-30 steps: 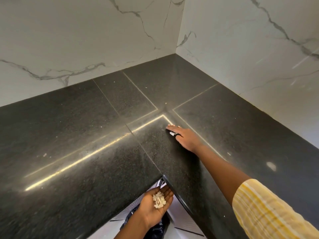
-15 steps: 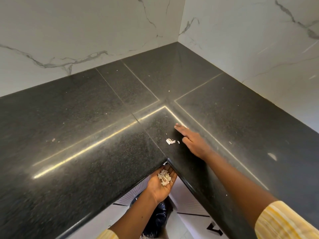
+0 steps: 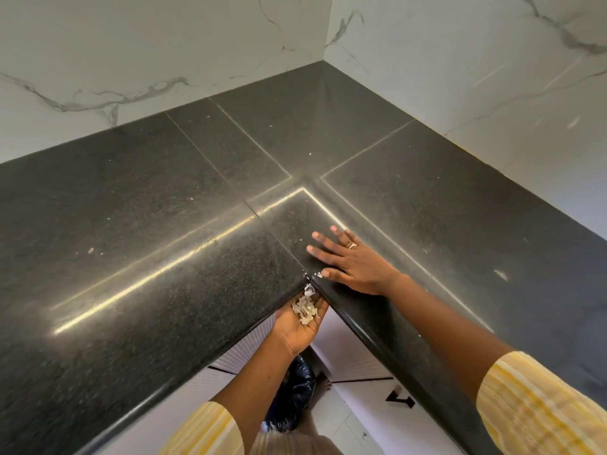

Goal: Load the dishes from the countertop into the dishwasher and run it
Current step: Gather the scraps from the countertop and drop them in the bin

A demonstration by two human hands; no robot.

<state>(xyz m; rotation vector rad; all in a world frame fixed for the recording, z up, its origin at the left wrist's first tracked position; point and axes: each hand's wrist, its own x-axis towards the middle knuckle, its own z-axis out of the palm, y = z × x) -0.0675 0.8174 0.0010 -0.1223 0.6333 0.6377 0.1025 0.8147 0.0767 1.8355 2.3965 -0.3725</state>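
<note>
My right hand lies flat on the counter by its inner corner, fingers straight and spread, holding nothing. A few crumbs sit at the edge, just by my thumb. My left hand is palm up under that corner, loosely cupped. A little pile lies in it, stretched along my palm.

Walls: white marble with grey veins, meeting in a corner well beyond your right hand.
Scraps: pale bits heaped on your left hand; a few specks at your right thumb tip.
Cabinet fronts: white, ribbed, below your left hand; black handle under your right forearm.
Bag: dark, glossy, beneath your left wrist.
</note>
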